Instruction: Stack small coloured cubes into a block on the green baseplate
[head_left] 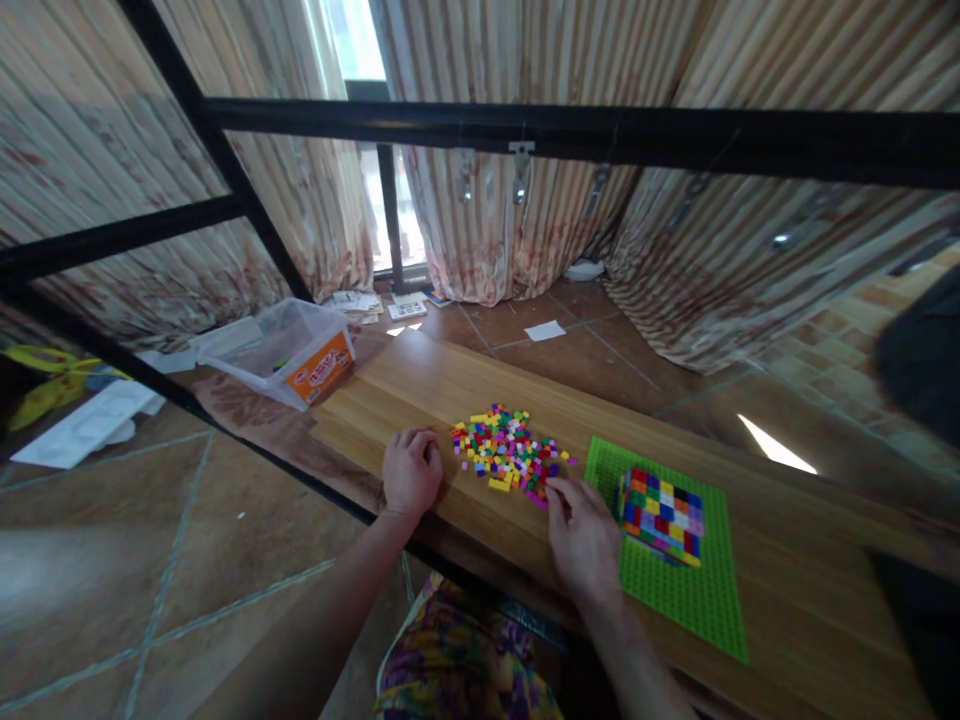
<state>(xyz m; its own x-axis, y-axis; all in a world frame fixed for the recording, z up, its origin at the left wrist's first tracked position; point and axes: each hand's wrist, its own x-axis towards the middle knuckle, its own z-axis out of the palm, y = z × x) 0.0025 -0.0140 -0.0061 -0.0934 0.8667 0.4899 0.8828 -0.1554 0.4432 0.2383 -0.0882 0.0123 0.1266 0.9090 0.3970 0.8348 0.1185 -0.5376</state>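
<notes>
A pile of small multicoloured toy bricks [506, 447] lies loose on the wooden tabletop [420, 375]. To its left my left hand [412, 472] rests by the near edge, curled into a loose fist with nothing showing in it. At the pile's right end is my right hand [585, 535], thumb and forefinger drawn together beside the bricks. Whatever those fingertips hold, if anything, is too small to make out. Right of that hand, a block built of coloured bricks [664, 515] stands on a green studded baseplate [712, 600].
A clear plastic bin [277, 350] with an orange label stands beyond the table's left end. Black metal bars [525, 125] cross in front of striped curtains [517, 230]. Papers [545, 330] lie on the tiled floor. A dark object [919, 350] stands at far right.
</notes>
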